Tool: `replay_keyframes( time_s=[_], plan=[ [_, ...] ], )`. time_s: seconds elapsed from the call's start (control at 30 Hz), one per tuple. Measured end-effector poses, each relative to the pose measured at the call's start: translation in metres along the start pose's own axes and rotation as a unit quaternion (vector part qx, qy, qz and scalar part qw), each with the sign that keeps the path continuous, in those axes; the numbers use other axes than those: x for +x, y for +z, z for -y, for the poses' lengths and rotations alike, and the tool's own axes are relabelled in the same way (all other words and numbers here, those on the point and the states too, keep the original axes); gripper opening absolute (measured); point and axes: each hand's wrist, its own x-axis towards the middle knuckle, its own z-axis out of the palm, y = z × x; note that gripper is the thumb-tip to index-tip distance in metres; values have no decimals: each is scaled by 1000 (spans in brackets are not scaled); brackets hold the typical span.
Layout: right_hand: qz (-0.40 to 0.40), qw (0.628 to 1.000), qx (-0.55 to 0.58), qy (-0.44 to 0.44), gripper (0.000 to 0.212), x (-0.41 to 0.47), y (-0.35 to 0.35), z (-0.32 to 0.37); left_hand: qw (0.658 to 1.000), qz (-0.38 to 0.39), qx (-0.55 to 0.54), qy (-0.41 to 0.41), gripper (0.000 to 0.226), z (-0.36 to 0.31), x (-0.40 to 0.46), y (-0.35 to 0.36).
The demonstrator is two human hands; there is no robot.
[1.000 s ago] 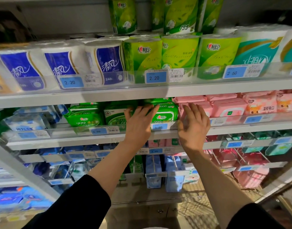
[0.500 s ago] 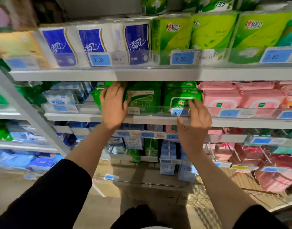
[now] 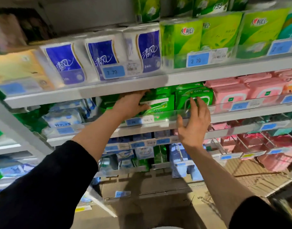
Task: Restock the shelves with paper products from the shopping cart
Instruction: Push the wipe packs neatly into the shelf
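my left hand [image 3: 131, 103] reaches under the upper shelf edge [image 3: 142, 85], fingers and thumb closed round a green pack [image 3: 156, 104] in the middle shelf row. my right hand [image 3: 195, 124] is spread wide, holding nothing, fingertips touching the neighbouring green pack [image 3: 195, 96] above the clear front rail [image 3: 160, 118]. judgement: seat the gripped pack flat and square behind the rail, using the right hand to steady its neighbour. both forearms extended upward, left wrist bent inward. pink packs [image 3: 231, 95] just right. cart not in view
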Motion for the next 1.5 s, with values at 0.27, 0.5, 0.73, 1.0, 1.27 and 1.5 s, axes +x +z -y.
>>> replay_keyframes(
  time_s=[0.27,0.5,0.73,1.0,1.27,1.5],
  plan=[
    [2,999,-23,45,57,-21,6,28,997,-10,-50,65,42,0,-6,-5],
    [40,991,70,107,54,-18,-3,50,955,-193,-46,222,30,4,-28,7],
    [69,912,325,240,55,-18,-12,73,894,-368,-121,225,26,-9,-60,19],
    [132,829,478,260,43,-34,-17,78,906,-223,-352,79,24,-27,-75,47],
    [118,863,427,242,32,-10,-46,67,897,-175,-399,77,87,-23,-77,41],
    [262,929,248,85,39,24,-61,72,924,-226,-266,155,64,-10,-61,15]
  ],
)
